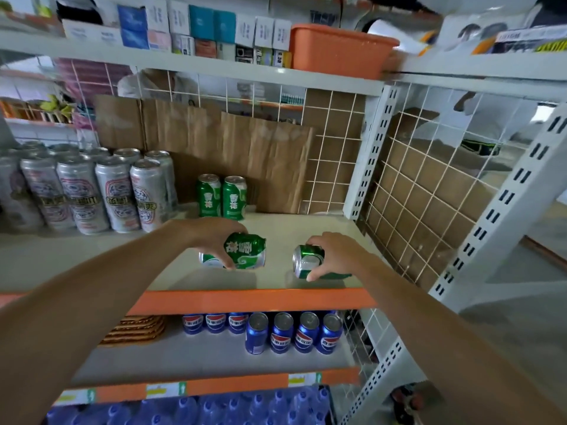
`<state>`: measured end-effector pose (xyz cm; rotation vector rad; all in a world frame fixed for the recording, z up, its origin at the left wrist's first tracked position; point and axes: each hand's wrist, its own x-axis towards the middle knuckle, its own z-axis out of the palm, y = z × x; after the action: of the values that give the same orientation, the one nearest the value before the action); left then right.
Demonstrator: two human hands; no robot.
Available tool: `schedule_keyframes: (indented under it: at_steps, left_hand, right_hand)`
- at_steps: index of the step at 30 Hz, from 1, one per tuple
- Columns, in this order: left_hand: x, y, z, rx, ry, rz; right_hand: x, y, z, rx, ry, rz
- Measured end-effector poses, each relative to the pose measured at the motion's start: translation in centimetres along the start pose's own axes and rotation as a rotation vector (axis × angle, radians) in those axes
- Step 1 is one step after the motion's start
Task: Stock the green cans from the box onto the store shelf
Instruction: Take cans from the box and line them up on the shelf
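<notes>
Two green cans stand upright side by side at the back of the middle shelf, against brown cardboard. My left hand grips another green can held sideways just above the shelf. My right hand holds a third green can, also on its side, its silver top facing me, low over the shelf near the front right. The box is not in view.
Tall silver cans fill the shelf's left part. Wire mesh closes the right side. Blue cola cans line the shelf below, water bottles under that. An orange bin and small boxes sit on the top shelf.
</notes>
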<state>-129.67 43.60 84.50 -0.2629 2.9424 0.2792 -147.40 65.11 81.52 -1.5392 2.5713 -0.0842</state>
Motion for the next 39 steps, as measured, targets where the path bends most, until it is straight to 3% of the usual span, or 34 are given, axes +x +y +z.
schedule_keyframes:
  at_steps: [11, 16, 22, 29, 33, 39]
  left_hand:
    - [3.9, 0.7, -0.3, -0.045, 0.015, 0.057]
    - [4.6, 0.4, -0.4, -0.067, 0.031, 0.097]
    - [4.7, 0.0, -1.6, -0.071, 0.032, 0.149]
    - [4.9, -0.2, -2.5, -0.019, 0.059, 0.222]
    - [4.6, -0.4, -2.6, -0.043, 0.054, 0.235]
    - [4.1, -1.2, -1.2, -0.244, 0.124, 0.177]
  right_hand:
    - [1.1, 4.5, 1.0, 0.029, 0.024, 0.088]
    - [1.6, 3.6, 0.9, 0.036, 0.101, 0.03]
    - [1.4, -2.2, 0.1, 0.543, 0.263, -0.036]
    - [2.8, -6.5, 1.1, 1.095, 0.195, 0.041]
    - [3.1, -7.3, 1.6, 1.236, 0.244, 0.035]
    - [3.0, -7.0, 1.6, 1.236, 0.344, 0.065]
